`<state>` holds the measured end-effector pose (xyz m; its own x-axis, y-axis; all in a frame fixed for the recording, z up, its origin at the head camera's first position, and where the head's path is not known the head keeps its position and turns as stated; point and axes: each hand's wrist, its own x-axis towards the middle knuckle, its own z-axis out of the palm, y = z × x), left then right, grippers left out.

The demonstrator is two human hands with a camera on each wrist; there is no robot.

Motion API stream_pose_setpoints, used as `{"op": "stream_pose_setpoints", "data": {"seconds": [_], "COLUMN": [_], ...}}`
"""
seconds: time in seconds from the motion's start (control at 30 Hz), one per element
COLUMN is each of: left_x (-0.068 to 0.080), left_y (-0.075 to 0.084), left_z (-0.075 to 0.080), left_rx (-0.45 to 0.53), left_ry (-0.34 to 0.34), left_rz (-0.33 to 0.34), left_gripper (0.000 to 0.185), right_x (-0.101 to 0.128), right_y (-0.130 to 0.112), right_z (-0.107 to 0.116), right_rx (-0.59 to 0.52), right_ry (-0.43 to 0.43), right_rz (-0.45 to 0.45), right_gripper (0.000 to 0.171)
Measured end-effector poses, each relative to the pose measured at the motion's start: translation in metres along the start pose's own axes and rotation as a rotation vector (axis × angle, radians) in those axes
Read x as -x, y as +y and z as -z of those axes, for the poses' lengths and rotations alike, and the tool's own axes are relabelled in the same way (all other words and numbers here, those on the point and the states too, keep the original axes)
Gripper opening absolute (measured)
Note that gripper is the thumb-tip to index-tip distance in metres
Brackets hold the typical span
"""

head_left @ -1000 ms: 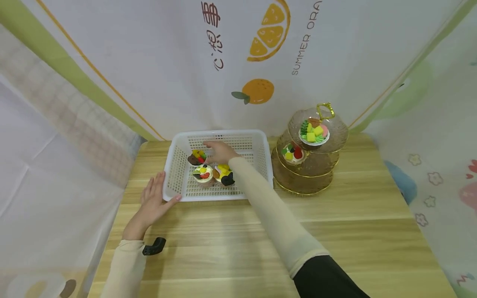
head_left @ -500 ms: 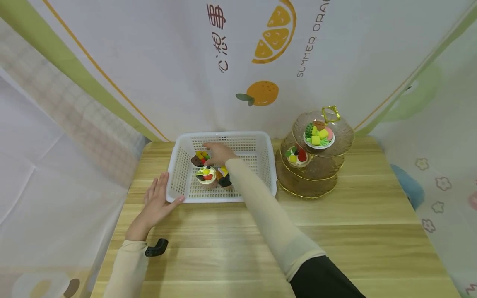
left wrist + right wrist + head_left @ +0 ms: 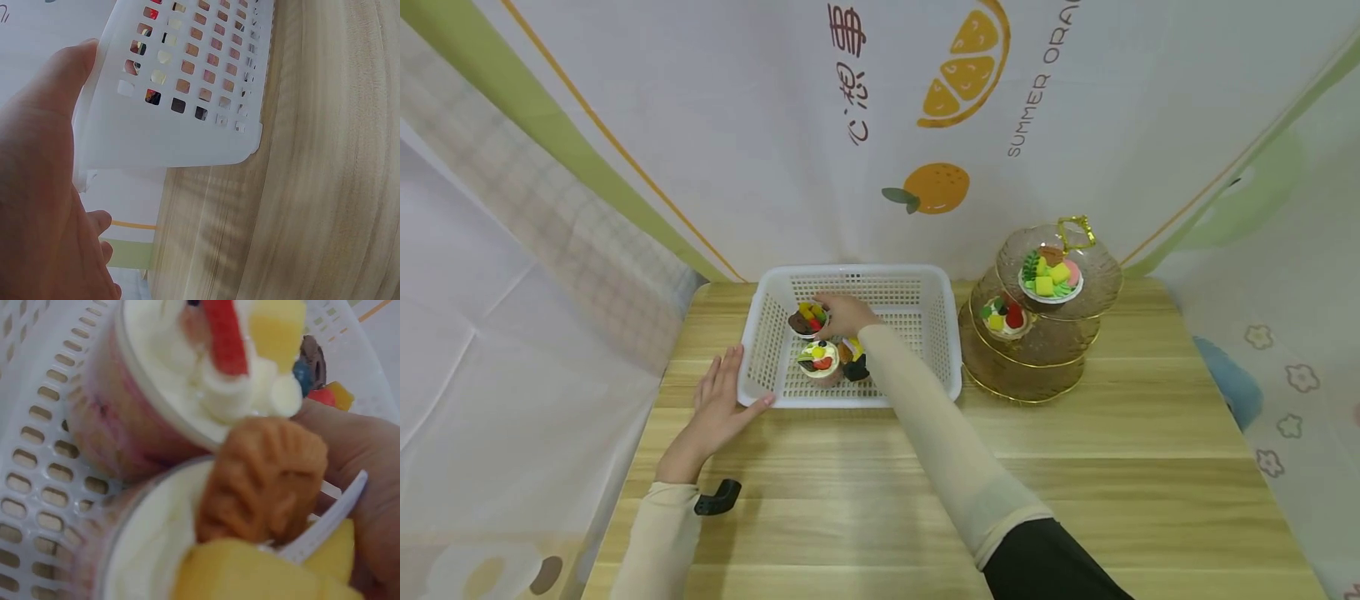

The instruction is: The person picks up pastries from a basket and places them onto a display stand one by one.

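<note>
A white plastic basket (image 3: 850,403) holds 3 small dessert cups. My right hand (image 3: 850,317) reaches inside and pinches the chocolate-and-fruit dessert cup (image 3: 808,321) at the back left, with finger and thumb at its sides. Just in front stands a cream-topped dessert cup (image 3: 820,363). Beside that one, partly hidden by my right forearm, is another dessert cup (image 3: 854,367); a cookie (image 3: 262,475) and yellow pieces top it in the right wrist view. My left hand (image 3: 718,404) rests against the basket's left front corner, thumb along the rim, fingers spread outside.
Right of the basket stands a three-tier stand (image 3: 1022,392) with gold edges and a gold handle (image 3: 1077,232). One dessert cup (image 3: 1051,279) sits on its top tier, another dessert cup (image 3: 1006,318) lower down. A printed curtain (image 3: 880,233) hangs behind the wooden table (image 3: 887,500).
The fingers of my right hand have closed in on the chocolate-and-fruit dessert cup. The head view has shifted slightly, moving the scene right. My left hand stays at the basket corner.
</note>
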<state>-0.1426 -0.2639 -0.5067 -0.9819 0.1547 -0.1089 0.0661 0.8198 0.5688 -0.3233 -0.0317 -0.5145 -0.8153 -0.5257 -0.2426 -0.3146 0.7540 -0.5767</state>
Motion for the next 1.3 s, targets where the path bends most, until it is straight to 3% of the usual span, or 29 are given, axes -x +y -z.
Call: {"op": "stream_pose_setpoints", "data": {"seconds": [0.9, 1.3], "left_x": [0.000, 0.002], "left_y": [0.001, 0.003], "left_z": [-0.001, 0.001], "left_rx": [-0.010, -0.004], "left_ry": [0.014, 0.016], "left_rz": [0.003, -0.004], "left_gripper": [0.101, 0.101], "right_x": [0.000, -0.009], "right_y": [-0.001, 0.009], "right_z": [-0.008, -0.004], "right_rx": [0.054, -0.162], "right_ry": [0.095, 0.132], "right_rz": [-0.072, -0.107], "right_gripper": [0.073, 0.077]}}
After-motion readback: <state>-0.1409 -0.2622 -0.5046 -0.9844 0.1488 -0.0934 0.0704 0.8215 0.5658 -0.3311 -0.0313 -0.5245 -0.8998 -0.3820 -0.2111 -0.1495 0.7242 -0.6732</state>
